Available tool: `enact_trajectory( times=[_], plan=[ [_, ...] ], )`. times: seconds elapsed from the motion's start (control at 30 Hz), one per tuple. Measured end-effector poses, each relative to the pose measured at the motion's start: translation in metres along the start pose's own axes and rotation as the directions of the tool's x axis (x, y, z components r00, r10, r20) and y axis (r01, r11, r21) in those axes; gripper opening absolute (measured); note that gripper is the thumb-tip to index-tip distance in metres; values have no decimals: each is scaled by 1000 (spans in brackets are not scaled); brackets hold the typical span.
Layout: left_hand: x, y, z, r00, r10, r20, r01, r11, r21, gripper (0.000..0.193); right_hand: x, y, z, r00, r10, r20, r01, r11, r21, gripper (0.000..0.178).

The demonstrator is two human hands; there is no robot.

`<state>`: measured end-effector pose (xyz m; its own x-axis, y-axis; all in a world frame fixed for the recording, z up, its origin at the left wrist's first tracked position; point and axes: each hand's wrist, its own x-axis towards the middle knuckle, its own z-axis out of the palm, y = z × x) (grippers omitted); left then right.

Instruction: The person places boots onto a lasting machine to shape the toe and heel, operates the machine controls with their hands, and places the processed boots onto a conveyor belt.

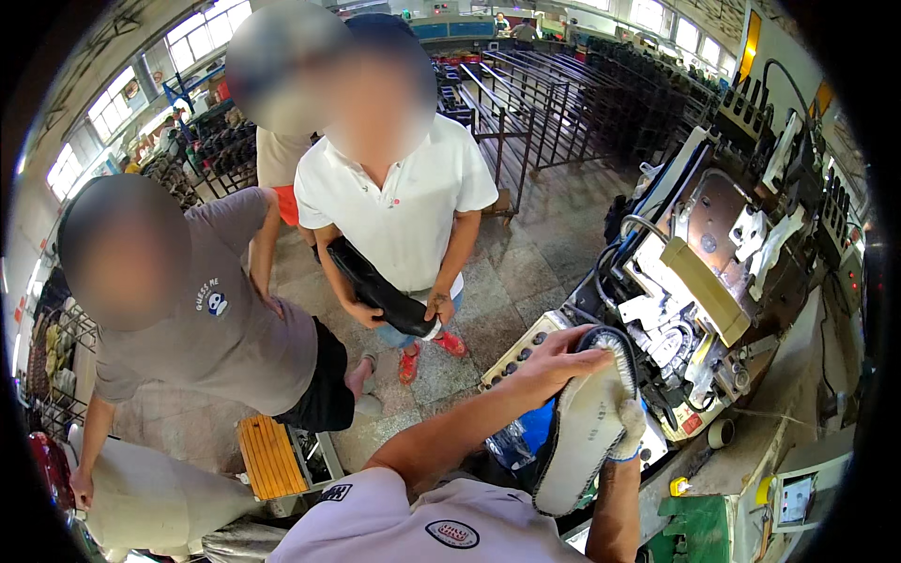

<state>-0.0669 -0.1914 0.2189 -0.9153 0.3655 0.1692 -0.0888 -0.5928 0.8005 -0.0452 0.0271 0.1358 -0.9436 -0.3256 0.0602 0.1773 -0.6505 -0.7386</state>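
Held in front of my chest is a dark boot upper [584, 441] with a pale insole board facing up and whitish fuzzy lining along its edge. My left hand [571, 361] is closed round its far end, thumb on the pale board. On its right side, my right hand [634, 432], in a whitish glove with a blue cuff, grips the edge; its fingers are partly hidden. Just beyond the upper stands a machine [694, 310] with metal clamps, hoses and a tan plate [706, 293].
Facing me, a person in a white polo [404, 211] holds a black boot [380, 291]. Another person in a grey shirt [221, 300] stands at left, near a slatted wooden stool [269, 457]. Metal racks [554, 113] fill the back. A tape roll [721, 433] lies on the right bench.
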Motion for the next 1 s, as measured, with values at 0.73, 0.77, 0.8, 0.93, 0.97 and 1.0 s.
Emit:
enact_trajectory(
  times=[0.73,0.77,0.8,0.93,0.97,1.0],
  plan=[
    [25,-79,108,934,-146,326,157,988,-7,83,-119,-59,-43,923,-232,-307,251,968,25,70],
    [38,-92,104,922,-155,355,170,985,-13,86,-112,-67,-36,907,-224,-356,275,956,100,69],
    [33,-100,108,919,-159,362,167,986,8,90,-116,-73,-28,904,-204,-376,295,934,202,68],
    [19,-116,145,900,-236,365,230,971,61,91,-148,-73,-45,871,-259,-417,403,862,308,68],
    [16,-124,151,901,-269,340,261,963,69,90,-154,-74,-47,849,-297,-437,430,869,246,69],
    [17,-132,157,898,-248,363,233,969,85,89,-161,-75,-47,825,-334,-455,454,872,182,69]
  ],
)
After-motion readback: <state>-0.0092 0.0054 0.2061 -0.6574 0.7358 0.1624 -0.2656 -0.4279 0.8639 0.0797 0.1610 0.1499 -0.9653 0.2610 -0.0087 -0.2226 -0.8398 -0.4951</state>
